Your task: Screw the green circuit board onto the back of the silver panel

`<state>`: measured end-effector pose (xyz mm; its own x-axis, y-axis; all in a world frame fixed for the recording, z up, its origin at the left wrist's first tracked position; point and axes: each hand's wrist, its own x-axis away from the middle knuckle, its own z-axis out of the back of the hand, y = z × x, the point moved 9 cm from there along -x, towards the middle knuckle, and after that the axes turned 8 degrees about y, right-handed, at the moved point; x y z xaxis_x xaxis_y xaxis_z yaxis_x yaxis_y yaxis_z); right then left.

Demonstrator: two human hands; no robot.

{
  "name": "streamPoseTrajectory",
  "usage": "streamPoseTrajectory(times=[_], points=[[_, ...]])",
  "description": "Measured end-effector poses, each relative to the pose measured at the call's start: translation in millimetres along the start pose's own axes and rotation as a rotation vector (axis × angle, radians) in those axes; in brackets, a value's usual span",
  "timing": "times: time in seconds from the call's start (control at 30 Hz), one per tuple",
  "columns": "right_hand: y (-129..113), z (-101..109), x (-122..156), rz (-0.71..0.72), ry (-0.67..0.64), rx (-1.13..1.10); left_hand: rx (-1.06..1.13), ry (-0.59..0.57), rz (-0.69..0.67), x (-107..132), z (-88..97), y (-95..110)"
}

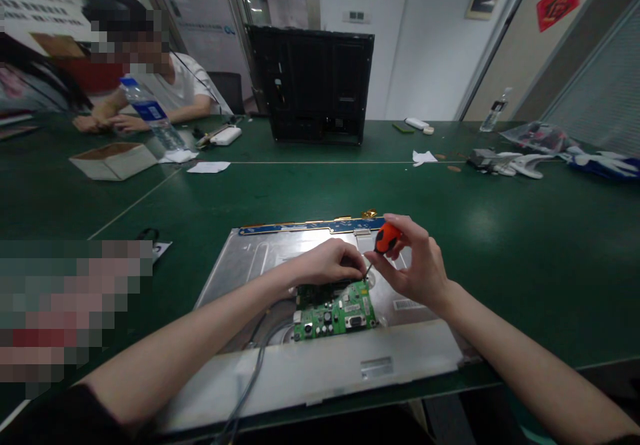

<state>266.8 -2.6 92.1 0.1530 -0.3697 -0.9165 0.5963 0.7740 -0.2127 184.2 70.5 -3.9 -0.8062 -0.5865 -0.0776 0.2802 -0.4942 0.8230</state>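
Observation:
A metal display panel (235,268) lies on the table with its back facing up. On it sits a green circuit board (333,313), with grey cables (260,361) running off its left side toward me. My right hand (417,268) grips a screwdriver (387,238) with an orange and black handle; its shaft slants down to the board's upper right corner. Close to that tip, my left hand (333,261) has its fingers bent together over the board's top edge. Whatever those fingers pinch, if anything, is hidden. A narrow blue board (310,227) runs along the panel's far edge.
Across the green table (225,195) stands a black monitor housing (313,85). An open box (115,160) and a water bottle (155,118) are at the left, near a seated person (190,85). White gloves (517,163) lie at the right, before another bottle (495,111).

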Motion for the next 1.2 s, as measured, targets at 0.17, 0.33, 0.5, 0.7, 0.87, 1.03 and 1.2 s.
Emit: streamPoseTrajectory(times=[0.17, 0.33, 0.5, 0.7, 0.87, 1.03, 1.2], points=[[-0.8, -1.9, -0.7, 0.007, -0.034, 0.033, 0.004, 0.005, -0.001, -0.1, 0.0, -1.1], [1.5, -0.8, 0.9, -0.018, -0.01, 0.017, -0.004, -0.003, -0.001, -0.3, -0.3, -2.2], [0.6, -0.6, 2.7, -0.027, 0.002, -0.042, -0.011, -0.014, -0.001, -0.3, -1.0, -1.2], [1.8, 3.9, 3.1, -0.023, 0.043, -0.078, -0.029, 0.007, 0.01, 0.0, 1.4, -0.4], [5.0, 4.9, 5.0, -0.029, 0.065, -0.071, -0.037, 0.013, 0.012, 0.0, 1.8, -2.0], [3.0, 4.3, 4.3, -0.02, 0.056, -0.033, -0.022, -0.007, 0.006, -1.0, -0.2, -3.2], [-1.1, 0.9, 0.1, -0.013, -0.005, -0.023, -0.016, -0.011, -0.004, -0.7, -0.5, -2.3]])
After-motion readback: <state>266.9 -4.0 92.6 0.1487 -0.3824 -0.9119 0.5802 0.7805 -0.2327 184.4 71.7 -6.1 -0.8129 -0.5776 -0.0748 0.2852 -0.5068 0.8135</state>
